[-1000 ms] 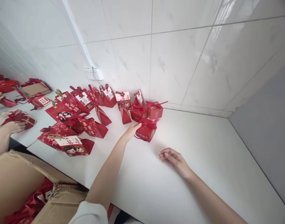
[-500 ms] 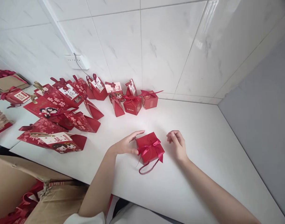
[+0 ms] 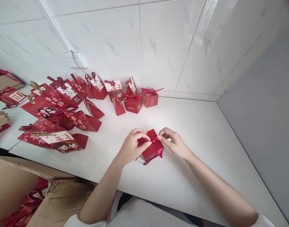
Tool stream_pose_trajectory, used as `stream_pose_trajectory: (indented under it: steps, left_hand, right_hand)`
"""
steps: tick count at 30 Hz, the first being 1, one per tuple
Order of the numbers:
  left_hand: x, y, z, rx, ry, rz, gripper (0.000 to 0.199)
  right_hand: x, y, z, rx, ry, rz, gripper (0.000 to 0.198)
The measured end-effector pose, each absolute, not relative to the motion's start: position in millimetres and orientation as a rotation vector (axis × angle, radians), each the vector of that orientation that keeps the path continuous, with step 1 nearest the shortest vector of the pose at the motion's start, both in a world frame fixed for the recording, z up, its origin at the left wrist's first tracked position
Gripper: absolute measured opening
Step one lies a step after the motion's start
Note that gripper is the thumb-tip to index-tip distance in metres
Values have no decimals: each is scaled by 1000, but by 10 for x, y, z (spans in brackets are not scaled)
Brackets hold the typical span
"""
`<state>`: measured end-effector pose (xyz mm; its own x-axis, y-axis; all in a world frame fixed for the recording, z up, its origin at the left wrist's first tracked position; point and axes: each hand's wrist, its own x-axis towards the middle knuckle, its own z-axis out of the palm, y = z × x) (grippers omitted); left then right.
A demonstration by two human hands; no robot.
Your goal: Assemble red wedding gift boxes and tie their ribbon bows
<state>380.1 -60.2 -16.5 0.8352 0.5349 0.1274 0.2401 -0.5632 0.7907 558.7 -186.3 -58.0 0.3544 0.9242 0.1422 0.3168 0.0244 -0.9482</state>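
White table, two hands on one ribboned box

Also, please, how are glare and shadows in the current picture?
Head view, upper right: streaky glare on the wall tiles; head view, centre: soft shadow on the white table below the right hand; head view, top-right corner: darkened.
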Motion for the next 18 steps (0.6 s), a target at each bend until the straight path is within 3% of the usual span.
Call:
stream_pose_trajectory:
  steps: [8, 18]
  left_hand:
    - [3898, -790, -377, 2310, 691, 584, 6]
    - [3934, -760, -494, 2293, 668, 615, 6]
  right_hand:
    - [5572, -1872, -558, -1575, -1118, 765, 30]
    - [5553, -1819, -722, -1598, -992, 702, 35]
